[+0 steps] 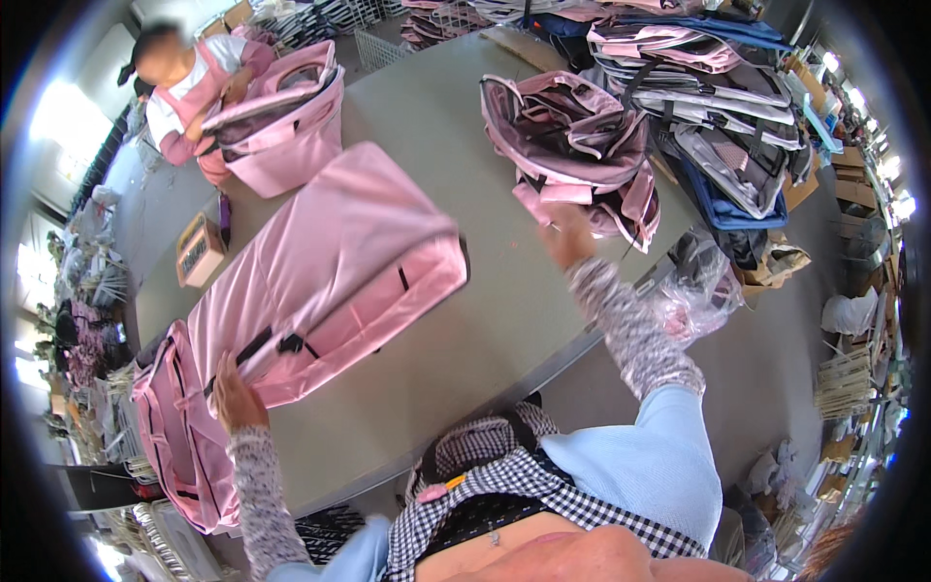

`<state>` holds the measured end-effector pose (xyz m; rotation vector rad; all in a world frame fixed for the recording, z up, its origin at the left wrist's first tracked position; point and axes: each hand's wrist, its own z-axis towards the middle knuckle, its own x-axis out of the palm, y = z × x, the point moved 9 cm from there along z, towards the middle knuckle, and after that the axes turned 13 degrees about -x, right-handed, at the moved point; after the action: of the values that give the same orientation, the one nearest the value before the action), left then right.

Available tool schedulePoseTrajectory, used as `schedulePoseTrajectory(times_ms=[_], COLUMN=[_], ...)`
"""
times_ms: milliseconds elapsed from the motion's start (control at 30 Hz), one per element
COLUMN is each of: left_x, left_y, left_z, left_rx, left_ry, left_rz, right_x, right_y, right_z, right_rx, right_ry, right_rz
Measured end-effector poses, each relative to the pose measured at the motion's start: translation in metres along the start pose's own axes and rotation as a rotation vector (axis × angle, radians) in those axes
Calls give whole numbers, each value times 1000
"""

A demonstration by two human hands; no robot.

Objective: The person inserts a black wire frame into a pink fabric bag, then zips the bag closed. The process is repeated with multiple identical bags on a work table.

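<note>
A large pink fabric bag body (320, 240) with black straps lies slantwise over the left half of the table. My left hand (236, 400) rests on its near lower end, fingers spread over the cloth; whether it grips the fabric is hard to tell. Beneath and beside that hand, another pink piece with dark zip edging (182, 436) hangs at the table's left edge. My right hand (567, 236), slightly blurred, reaches to the near edge of a crumpled pile of pink bag pieces (567, 131); its fingertips meet the pink cloth, and their closure is unclear.
Across the grey table (436, 349), a co-worker (196, 94) handles another pink bag (291, 131). A small box (200, 251) and a purple object (225, 218) lie at the left. Stacked grey, pink and blue bag pieces (713, 94) fill the far right, near a clear plastic bag (698, 291).
</note>
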<state>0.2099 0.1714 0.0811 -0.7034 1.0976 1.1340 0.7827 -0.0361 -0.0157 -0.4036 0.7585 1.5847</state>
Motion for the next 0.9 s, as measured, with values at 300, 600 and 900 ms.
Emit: schedulePoseTrajectory(times_ms=[300,600,900], left_x=[-23,9,13], left_y=[-70,-104,-202], left_z=[-144,-250,-144], left_rx=[-285,-548,-215], left_ry=[196,519,354], left_rz=[-17,-184,-530], right_x=[82,-8,-210], right_y=[-306,-366,-253], right_z=[71,212,271], right_rx=[-19,470,115], right_ry=[841,-1,-582], right_rz=[-807,-553,-22])
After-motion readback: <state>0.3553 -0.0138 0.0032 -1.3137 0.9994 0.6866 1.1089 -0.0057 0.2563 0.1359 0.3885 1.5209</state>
